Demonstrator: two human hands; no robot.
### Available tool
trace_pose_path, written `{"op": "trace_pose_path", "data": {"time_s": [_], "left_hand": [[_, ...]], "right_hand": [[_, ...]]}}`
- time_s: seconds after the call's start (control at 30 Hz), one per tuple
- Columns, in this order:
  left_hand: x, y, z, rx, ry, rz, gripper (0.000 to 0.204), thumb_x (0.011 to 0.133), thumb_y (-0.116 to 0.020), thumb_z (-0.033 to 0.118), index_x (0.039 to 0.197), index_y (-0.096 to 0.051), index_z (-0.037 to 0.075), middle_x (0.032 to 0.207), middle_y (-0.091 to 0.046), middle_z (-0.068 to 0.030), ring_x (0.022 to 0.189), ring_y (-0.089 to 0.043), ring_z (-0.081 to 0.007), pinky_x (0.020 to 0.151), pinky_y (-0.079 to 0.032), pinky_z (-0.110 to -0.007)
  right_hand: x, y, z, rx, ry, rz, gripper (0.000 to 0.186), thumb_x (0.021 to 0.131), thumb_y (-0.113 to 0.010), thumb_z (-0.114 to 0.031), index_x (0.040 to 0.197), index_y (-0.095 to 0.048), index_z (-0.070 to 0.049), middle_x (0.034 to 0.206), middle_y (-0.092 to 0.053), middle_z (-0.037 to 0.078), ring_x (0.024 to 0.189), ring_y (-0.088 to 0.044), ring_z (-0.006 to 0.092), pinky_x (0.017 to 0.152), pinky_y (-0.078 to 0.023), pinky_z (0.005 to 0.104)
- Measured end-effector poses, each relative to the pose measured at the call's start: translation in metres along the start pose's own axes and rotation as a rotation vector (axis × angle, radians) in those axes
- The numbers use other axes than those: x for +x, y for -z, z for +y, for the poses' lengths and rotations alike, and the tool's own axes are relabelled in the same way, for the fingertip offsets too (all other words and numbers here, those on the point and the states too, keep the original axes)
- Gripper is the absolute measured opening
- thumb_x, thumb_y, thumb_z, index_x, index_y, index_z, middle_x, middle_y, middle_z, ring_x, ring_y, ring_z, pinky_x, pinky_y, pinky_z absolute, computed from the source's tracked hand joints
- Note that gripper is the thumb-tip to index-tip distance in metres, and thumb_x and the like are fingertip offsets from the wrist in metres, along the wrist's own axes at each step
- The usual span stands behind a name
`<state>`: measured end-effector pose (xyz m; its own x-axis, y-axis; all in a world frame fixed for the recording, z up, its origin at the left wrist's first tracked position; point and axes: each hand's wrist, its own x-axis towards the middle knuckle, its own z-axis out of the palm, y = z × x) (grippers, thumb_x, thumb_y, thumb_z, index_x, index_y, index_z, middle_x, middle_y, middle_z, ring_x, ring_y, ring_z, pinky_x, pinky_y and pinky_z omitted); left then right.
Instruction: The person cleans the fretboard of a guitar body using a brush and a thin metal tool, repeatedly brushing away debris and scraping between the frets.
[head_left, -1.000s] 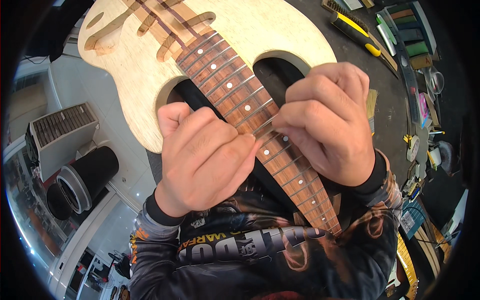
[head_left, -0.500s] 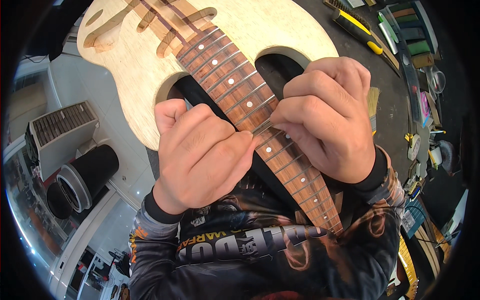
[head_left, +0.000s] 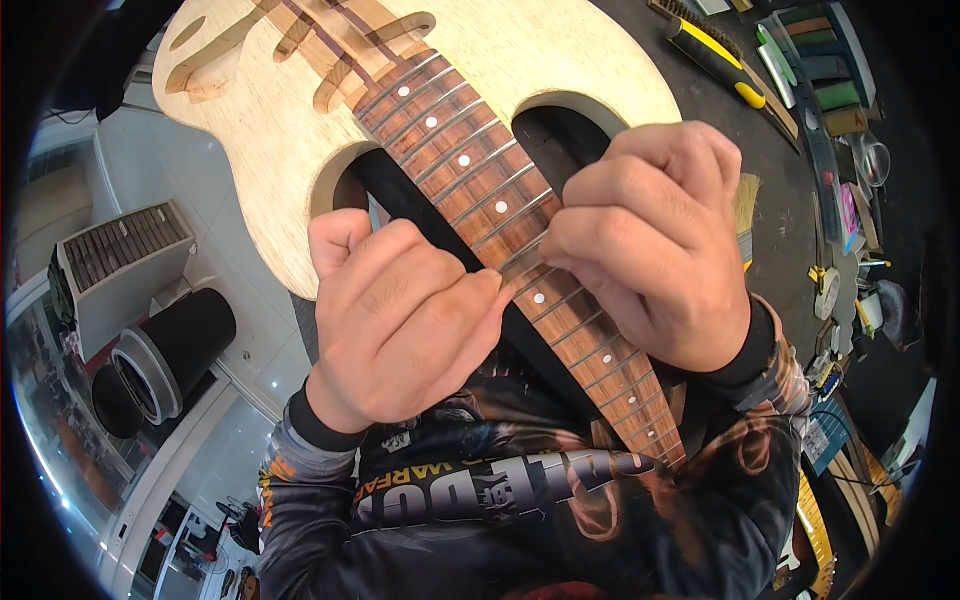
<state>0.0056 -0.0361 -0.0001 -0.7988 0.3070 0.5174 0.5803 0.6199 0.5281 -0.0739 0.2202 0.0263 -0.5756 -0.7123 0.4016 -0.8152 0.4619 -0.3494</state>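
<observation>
A pale, unfinished wooden guitar body [head_left: 270,160] lies across the dark bench, with carved cavities and a dark-brown fretboard [head_left: 480,180] carrying metal frets and white dot inlays. My left hand [head_left: 395,315] is curled beside the fretboard, its fingertips pinched at the near-left edge. On the other side, my right hand [head_left: 655,250] is closed, thumb and forefinger meeting over a fret around the middle of the neck. A thin piece seems to lie between the two sets of fingertips, along that fret; I cannot make out what it is.
On the bench [head_left: 785,230] at right are a brush [head_left: 700,45] with yellow-and-black handle, a rack of coloured blocks [head_left: 825,70], a paintbrush [head_left: 743,210] and mixed small tools. At left, a box of slats [head_left: 125,255] and a black cylinder [head_left: 185,340] stand on pale tiles.
The guitar and both hands have shifted very slightly in the view, the neck a little upward and rightward. The pinched grip of both hands stays much the same.
</observation>
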Motion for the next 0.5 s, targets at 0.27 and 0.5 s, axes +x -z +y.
{"op": "trace_pose_path", "data": {"time_s": [0.27,0.5], "left_hand": [[0.0008,0.0013,-0.0024,-0.013,-0.003,-0.007,0.036,0.078,-0.099,-0.001,0.107,-0.079,0.008,0.084,-0.069,-0.0033,0.07,-0.059,-0.0254,0.082,-0.039,-0.045],[-0.003,0.0056,0.0062,0.004,0.01,-0.033,0.035,0.08,-0.099,-0.001,0.106,-0.078,0.008,0.084,-0.069,-0.0023,0.071,-0.06,-0.0248,0.083,-0.04,-0.045]], "right_hand": [[0.0011,0.001,-0.002,-0.01,-0.008,-0.01,0.031,0.075,-0.091,-0.019,0.105,-0.082,-0.02,0.111,-0.076,-0.006,0.108,-0.067,0.0263,0.105,-0.041,0.0472],[-0.0029,0.0035,-0.0071,0.034,-0.021,-0.044,0.031,0.076,-0.092,-0.018,0.105,-0.082,-0.02,0.109,-0.077,-0.006,0.11,-0.067,0.026,0.106,-0.04,0.0466]]}}
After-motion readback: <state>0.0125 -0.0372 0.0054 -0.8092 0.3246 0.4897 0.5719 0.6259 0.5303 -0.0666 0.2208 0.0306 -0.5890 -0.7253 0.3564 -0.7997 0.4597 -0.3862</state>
